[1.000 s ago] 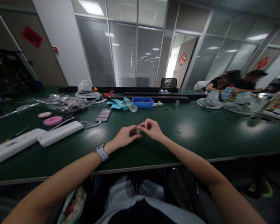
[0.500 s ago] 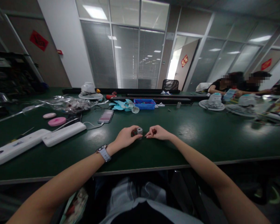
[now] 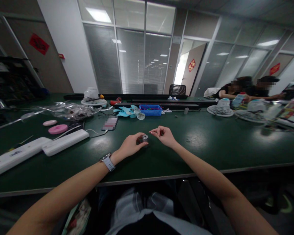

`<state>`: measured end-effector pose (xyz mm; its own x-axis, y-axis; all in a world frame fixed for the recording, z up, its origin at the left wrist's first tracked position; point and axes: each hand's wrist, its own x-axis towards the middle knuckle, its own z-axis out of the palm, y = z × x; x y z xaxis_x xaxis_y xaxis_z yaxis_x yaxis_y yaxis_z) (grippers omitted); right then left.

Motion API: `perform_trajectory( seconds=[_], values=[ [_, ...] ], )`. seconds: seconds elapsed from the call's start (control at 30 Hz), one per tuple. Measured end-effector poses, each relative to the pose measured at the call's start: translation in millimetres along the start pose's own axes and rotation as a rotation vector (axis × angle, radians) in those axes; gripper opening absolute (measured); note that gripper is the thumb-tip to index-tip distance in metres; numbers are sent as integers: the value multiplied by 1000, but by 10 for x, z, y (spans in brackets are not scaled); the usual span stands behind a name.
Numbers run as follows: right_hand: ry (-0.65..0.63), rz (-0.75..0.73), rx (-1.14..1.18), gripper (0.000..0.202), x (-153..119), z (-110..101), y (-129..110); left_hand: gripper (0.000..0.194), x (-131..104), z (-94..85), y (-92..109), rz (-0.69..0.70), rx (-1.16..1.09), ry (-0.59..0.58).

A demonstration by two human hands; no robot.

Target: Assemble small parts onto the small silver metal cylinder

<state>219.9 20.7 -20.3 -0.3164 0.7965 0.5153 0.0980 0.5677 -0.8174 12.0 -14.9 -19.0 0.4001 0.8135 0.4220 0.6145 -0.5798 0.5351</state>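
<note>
Between the thumb and fingers of my left hand (image 3: 131,144) is a small grey metal cylinder (image 3: 145,138), standing upright with dark holes in its top face. It looks like a small motor. My right hand (image 3: 164,135) hovers just to the right of the cylinder and slightly beyond it, apart from it. Its thumb and index finger are pinched together, pointing left. Whatever is between those fingertips is too small to make out. Under both hands lies the dark green tabletop (image 3: 186,153).
A phone (image 3: 109,123) on a cable, white power strips (image 3: 66,142) and a pink disc (image 3: 58,129) lie left. Blue fan blades (image 3: 127,111) and a blue bin (image 3: 150,110) stand beyond my hands. Fan parts (image 3: 221,107) are at right, near two people.
My right hand has lifted up and away from near the cylinder's base to above its top level. My left hand stays around the cylinder. The view has shifted slightly.
</note>
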Motion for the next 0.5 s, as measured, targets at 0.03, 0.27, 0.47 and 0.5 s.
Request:
perform_trajectory(
  seconds=[0.03,0.27,0.47,0.5],
  values=[
    [1,-31,10,34,-3,50,-53,41,0,-1,2,3,4,0],
    [-55,-84,-122,32,-53,241,-167,43,5,14,-25,20,-32,-8],
    [-35,-89,-130,29,-40,225,-90,44,8,33,-30,35,-52,-22],
    [-49,-86,-113,28,-35,223,-80,43,8,34,-28,38,-54,-21]
  ],
)
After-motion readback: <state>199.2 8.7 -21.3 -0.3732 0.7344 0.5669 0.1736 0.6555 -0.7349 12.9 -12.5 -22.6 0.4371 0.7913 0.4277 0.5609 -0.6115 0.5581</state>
